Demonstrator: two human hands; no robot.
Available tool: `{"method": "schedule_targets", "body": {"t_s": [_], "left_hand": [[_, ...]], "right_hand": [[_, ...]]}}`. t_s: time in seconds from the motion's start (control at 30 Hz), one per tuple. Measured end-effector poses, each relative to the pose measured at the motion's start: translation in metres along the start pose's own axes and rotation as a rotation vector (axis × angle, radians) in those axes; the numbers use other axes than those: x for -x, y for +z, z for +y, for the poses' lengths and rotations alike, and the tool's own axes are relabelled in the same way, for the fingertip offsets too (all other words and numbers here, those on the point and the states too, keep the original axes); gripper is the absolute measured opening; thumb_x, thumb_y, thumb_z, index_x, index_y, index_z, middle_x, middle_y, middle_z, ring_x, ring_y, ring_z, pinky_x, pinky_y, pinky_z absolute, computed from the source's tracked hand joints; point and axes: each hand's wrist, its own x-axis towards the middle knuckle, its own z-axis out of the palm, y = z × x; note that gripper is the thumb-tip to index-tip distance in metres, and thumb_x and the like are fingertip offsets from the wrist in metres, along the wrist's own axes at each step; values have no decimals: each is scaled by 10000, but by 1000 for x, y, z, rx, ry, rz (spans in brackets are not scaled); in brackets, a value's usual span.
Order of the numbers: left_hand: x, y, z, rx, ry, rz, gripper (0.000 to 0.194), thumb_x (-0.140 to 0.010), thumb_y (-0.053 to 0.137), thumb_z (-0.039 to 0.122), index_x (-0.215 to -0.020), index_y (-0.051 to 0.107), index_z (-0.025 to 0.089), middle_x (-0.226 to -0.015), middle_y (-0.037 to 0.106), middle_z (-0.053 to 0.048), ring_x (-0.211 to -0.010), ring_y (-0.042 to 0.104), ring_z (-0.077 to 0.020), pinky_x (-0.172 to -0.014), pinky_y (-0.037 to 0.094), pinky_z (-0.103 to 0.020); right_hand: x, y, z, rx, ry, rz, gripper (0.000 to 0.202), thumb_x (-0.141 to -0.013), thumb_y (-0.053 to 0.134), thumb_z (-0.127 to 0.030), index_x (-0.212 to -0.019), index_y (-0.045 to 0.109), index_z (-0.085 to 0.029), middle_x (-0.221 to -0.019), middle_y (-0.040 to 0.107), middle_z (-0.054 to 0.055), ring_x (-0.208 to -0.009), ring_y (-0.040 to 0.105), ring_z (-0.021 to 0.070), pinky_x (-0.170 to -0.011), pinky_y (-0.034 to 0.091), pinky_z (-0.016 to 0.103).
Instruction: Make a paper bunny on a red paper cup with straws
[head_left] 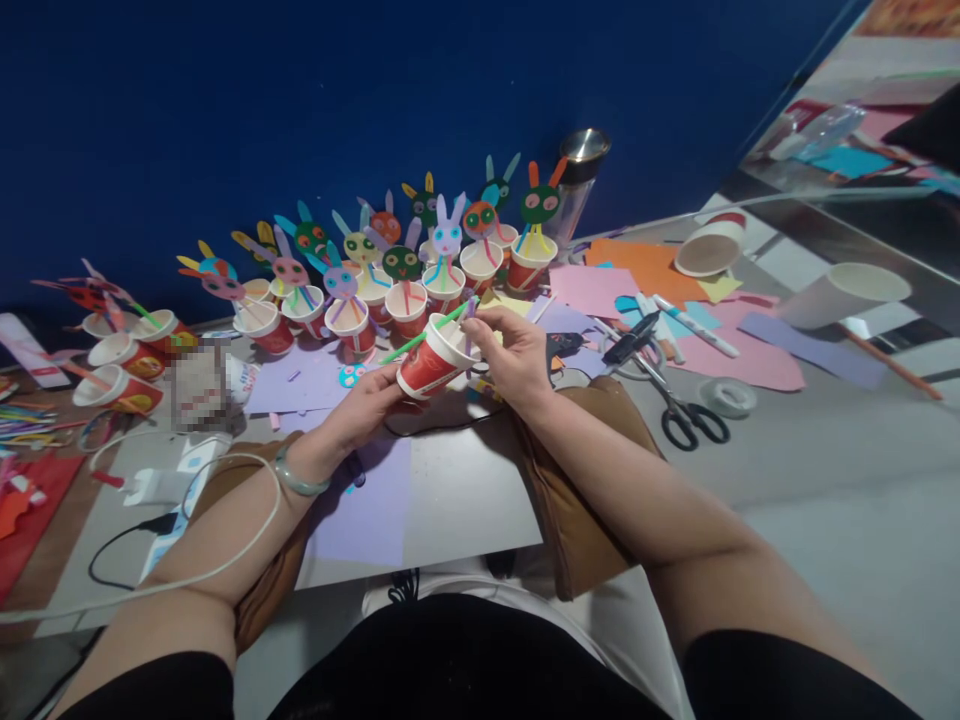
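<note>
A red-and-white paper cup (426, 368) is tilted in front of me, its mouth toward the upper right. My left hand (366, 405) is closed around its lower left side. At the rim, my right hand (517, 352) pinches a thin purple strip (470, 310) standing at the cup's mouth. A green strip (405, 348) pokes out on the cup's left and also shows inside the mouth. Beside my left fingertips is a small blue paper disc with coloured spots (350, 375). The fingertips of my right hand are partly hidden by the rim.
Behind stand several paper cups with rabbit-faced paper figures (448, 236). A glass bottle (581, 170) is by the blue wall. To the right lie scissors (686, 415), a tape roll (727, 397), markers (697, 328) and coloured paper. A power strip (161, 545) with cables is at left.
</note>
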Motion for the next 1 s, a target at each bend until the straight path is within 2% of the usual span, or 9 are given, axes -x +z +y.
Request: {"method": "schedule_targets", "body": {"t_s": [0.13, 0.37, 0.6, 0.8, 0.87, 1.0], "left_hand": [[-1, 0, -2, -11, -15, -16, 513, -621, 897, 481, -979, 745, 147, -914, 756, -43, -729, 686, -130, -698, 553, -242], [-2, 0, -11, 6, -107, -31, 446, -680, 857, 448, -990, 723, 158, -837, 745, -46, -708, 695, -154, -660, 547, -257], [-5, -2, -17, 152, -246, -86, 313, -820, 762, 308, -1081, 693, 149, -845, 742, -77, -714, 722, -184, -641, 573, -282], [-6, -2, -21, 283, -337, -186, 147, -903, 600, 155, -1000, 677, 77, -805, 740, -127, -673, 744, -208, -623, 604, -306], [-6, -2, -23, 318, -337, -226, 147, -920, 586, 184, -953, 685, 80, -773, 737, -128, -652, 740, -202, -619, 602, -296], [-8, -2, -28, 359, -304, -264, 244, -913, 658, 340, -905, 703, 100, -759, 737, -125, -646, 735, -196, -611, 594, -282]], "right_hand": [[1, 2, -2, -38, 36, 18, 458, -783, 754, -656, -792, 703, -201, -729, 695, -7, -669, 604, 123, -681, 513, 286], [5, 2, -7, -43, 46, -35, 491, -862, 664, -671, -742, 646, -195, -650, 619, -27, -601, 528, 96, -615, 439, 256], [7, 3, -8, -69, 68, -72, 465, -876, 676, -633, -728, 638, -194, -641, 607, -31, -591, 517, 94, -623, 432, 261], [8, 3, -8, 23, 34, -94, 460, -879, 659, -648, -764, 637, -204, -655, 620, -28, -618, 544, 110, -639, 454, 274], [7, 2, -8, -1, 51, -103, 457, -868, 669, -650, -771, 640, -205, -653, 617, -31, -618, 550, 110, -641, 462, 274], [5, 2, -4, -62, 158, -97, 472, -824, 698, -673, -750, 618, -213, -640, 606, -37, -590, 543, 109, -606, 462, 267]]}}
